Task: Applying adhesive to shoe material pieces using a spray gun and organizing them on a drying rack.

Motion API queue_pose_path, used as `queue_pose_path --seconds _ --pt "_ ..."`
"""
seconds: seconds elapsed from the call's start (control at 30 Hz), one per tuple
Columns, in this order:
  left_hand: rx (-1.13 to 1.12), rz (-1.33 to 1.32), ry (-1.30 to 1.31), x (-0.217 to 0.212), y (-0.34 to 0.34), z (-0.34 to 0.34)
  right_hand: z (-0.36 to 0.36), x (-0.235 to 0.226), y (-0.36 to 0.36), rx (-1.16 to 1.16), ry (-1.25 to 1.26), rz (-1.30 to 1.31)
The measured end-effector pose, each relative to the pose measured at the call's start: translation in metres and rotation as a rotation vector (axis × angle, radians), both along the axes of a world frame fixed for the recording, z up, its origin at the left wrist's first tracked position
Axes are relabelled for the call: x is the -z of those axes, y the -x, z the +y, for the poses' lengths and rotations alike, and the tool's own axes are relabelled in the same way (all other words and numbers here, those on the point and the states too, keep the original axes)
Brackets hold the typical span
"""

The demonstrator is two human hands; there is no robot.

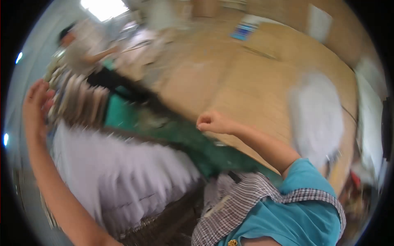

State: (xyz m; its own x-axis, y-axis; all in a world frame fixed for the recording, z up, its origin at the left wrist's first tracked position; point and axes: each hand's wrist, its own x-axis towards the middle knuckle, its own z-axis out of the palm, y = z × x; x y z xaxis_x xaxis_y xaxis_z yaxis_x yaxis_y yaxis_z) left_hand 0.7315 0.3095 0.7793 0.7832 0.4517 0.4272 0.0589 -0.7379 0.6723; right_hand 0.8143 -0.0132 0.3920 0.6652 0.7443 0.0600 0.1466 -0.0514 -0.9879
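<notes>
My left hand [37, 100] is raised at the far left, beside a row of upright, folded-looking pale and brown pieces [82, 98]. Its fingers are loosely bent and apart, blurred by motion, with nothing visible in them. Below it hangs a bunch of white cloth pieces [123, 168], side by side along a dark rail. In the middle, my right hand [214, 122] is curled closed near the edge of a wide tan table [254, 90]. No object shows in its fingers.
A white cloth bundle [318, 119] lies on the table's right side. A blue-and-white packet [245, 30] rests at the back. Another person [84, 53] stands at the upper left, an arm stretched toward pale material. A green floor strip [164, 131] runs between rack and table.
</notes>
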Motion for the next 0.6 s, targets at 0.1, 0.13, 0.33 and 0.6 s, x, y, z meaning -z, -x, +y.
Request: queue_pose_path --seconds 0.1,0.13,0.33,0.6 --pt "0.509 0.337 0.188 0.189 -0.062 -0.192 -0.186 0.082 0.017 0.42 0.217 -0.098" --pt "0.65 0.304 -0.111 0.27 -0.077 -0.263 -0.27 0.102 0.02 0.595 0.374 -0.166" --pt "0.962 0.799 0.414 0.502 -0.016 -0.498 -0.535 0.092 0.061 1.346 0.513 -0.174" --pt "0.92 0.758 -0.003 0.544 0.023 -0.61 -0.653 0.125 0.054 1.488 0.854 -0.094"
